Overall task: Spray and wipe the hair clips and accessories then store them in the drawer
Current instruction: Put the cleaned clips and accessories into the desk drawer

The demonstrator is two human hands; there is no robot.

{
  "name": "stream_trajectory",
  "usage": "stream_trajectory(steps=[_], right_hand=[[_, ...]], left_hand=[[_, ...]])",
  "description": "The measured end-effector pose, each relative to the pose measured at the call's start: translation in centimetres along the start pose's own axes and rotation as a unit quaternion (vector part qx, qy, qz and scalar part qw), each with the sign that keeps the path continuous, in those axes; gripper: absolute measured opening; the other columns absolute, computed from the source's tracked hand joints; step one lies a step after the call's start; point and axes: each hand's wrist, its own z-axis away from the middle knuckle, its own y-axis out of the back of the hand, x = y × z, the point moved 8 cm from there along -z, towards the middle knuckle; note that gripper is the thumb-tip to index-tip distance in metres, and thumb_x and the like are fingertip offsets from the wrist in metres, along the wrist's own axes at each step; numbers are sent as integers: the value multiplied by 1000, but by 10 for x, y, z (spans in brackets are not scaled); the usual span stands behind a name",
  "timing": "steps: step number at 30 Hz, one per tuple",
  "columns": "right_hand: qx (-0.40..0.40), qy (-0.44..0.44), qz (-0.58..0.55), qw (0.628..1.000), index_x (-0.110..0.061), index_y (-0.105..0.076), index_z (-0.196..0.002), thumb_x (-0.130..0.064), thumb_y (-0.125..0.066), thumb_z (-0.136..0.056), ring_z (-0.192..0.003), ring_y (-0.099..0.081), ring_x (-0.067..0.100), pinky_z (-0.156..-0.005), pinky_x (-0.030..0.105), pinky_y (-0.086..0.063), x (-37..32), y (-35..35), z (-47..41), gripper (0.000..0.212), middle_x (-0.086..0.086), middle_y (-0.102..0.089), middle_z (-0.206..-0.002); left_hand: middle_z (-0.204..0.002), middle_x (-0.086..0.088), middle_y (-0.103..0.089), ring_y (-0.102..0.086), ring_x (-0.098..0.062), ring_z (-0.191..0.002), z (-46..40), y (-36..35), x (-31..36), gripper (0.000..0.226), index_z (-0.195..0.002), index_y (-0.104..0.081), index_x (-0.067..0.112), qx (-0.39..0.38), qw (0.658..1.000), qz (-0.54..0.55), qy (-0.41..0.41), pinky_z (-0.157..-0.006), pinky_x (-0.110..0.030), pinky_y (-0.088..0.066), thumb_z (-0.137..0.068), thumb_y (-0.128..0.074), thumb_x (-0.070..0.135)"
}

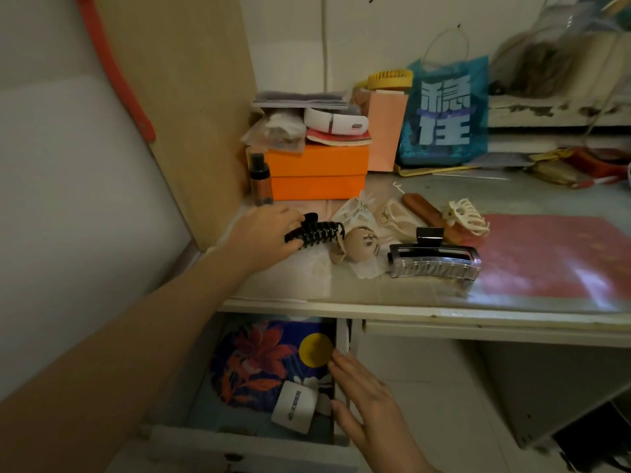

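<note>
your left hand (264,233) pinches the black claw clip (314,231): light, stiff, slippery, so hold its spine; right hand (363,397) rests flat on the drawer (246,442).

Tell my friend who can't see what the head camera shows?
A left hand grips a black claw clip on a cluttered table. The right hand rests flat on the open drawer below.

The left arm reaches far forward and up. The left hand (264,232) has its fingers curled around a black plastic claw hair clip (314,230). The right hand (367,397) is low, flat, with straight fingers close together.
</note>
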Motion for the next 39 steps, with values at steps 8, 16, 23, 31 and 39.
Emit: stream_trajectory(steps=[8,16,23,31,39], right_hand=[[35,37,0,999,-52,-19,-140,-49,-52,-77,-131,-39,2,-101,28,-42,9,-9,0,71,-35,-17,-148],[53,36,-39,997,-48,-25,-140,-44,-54,-80,-136,-26,-4,-110,11,-19,13,-12,-1,66,-31,-23,-148],[17,-16,-122,992,-63,-21,-134,-62,-40,-87,-137,-23,-7,-112,13,-19,14,-11,2,50,-35,-18,-147],[-19,-31,-134,990,-27,-43,-137,-53,-43,-85,-135,-23,-11,-110,8,-17,3,0,2,58,-19,-33,-145],[-24,-47,-153,987,-26,-45,-136,-33,-50,-87,-134,-28,-10,-110,10,-21,-2,-1,6,49,-20,-33,-145]], left_hand=[[-126,-7,-60,-58,-23,-111,-47,-31,-11,52,-137,-45,16,-70,988,78,113,-91,-41,-50,-90,-57,34],[-81,-2,-69,-57,-13,-71,-56,-40,-29,14,-90,-72,14,16,976,150,160,-64,-28,-45,-85,-66,25],[-81,0,-67,-60,-13,-75,-25,-19,-24,14,-91,-72,15,63,972,173,143,-67,-30,-50,-87,-64,25],[-77,-3,-69,-62,-16,-67,30,17,-25,13,-87,-72,11,69,968,212,118,-70,-42,-56,-83,-69,24],[-75,4,-73,-67,-5,-67,92,20,-3,26,-85,-75,16,11,972,231,29,-68,-32,-59,-77,-66,39]])
